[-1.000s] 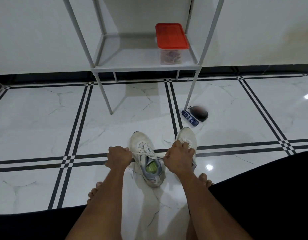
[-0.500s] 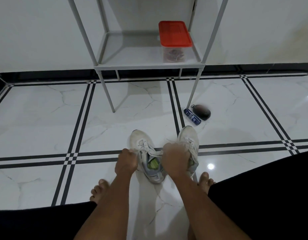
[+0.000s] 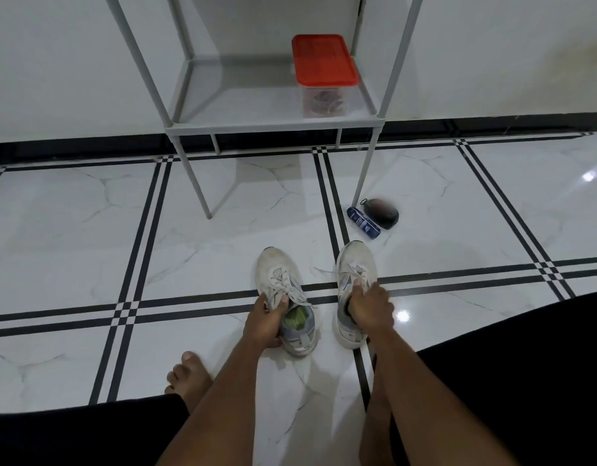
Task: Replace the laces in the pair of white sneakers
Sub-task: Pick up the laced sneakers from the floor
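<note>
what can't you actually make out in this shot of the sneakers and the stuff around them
- Head view, right sneaker: its opening is covered by the right hand.
- Left sneaker: its near outer side is hidden by the left hand.
- Red-lidded container: contents show only as a dark blur through the clear wall.
- Blue tube: label too small to read.
- Dark object beside it: blurred, not identifiable.

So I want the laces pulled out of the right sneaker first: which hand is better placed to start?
Right, probably. The right hand already grips the right sneaker at its collar, fingers by the lace trailing loose on the floor. The left hand holds the left sneaker and would have to cross over.
</note>
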`<state>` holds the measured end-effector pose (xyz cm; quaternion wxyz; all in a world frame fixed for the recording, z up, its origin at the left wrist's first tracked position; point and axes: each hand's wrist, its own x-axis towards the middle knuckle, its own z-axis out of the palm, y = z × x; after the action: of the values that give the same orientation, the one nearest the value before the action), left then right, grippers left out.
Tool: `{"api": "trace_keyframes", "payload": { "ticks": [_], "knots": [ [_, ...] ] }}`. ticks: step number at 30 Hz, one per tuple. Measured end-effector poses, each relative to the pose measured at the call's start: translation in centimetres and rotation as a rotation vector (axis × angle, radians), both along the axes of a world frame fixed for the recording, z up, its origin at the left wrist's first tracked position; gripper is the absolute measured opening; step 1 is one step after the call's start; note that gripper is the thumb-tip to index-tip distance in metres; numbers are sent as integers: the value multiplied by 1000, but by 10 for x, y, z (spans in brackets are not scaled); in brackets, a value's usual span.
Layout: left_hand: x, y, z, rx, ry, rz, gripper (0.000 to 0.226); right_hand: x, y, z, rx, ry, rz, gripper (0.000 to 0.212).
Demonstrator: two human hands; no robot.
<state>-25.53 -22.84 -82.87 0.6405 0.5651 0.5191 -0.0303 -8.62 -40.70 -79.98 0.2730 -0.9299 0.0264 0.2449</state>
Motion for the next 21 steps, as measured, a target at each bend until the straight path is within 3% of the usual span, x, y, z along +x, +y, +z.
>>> {"api": "trace_keyframes", "payload": {
  "ticks": [4, 6, 8, 10, 15, 18, 21],
  "knots": [
    [13, -8, 1, 63, -12, -90, 104, -24, -3, -13, 162, -70, 229, 51],
    [16, -7, -2, 64, 9, -66, 97, -34, -1, -9, 268, -46, 195, 45],
    [13, -7, -2, 24, 19, 66, 89, -32, -1, -5, 403, 51, -33, 59],
    [7, -7, 1, -30, 51, 157, 97, -25, -1, -6, 391, 117, -190, 76],
    [3, -10, 14, -159, 36, -1, 64, -25, 7, -17, 399, 244, -104, 78],
    [-1, -5, 16, -218, 33, -17, 59, -29, 11, -11, 458, 227, -81, 86],
    [-4, -4, 24, -252, -40, 55, 54, -32, 15, 7, 552, 154, -60, 71]
  ]
}}
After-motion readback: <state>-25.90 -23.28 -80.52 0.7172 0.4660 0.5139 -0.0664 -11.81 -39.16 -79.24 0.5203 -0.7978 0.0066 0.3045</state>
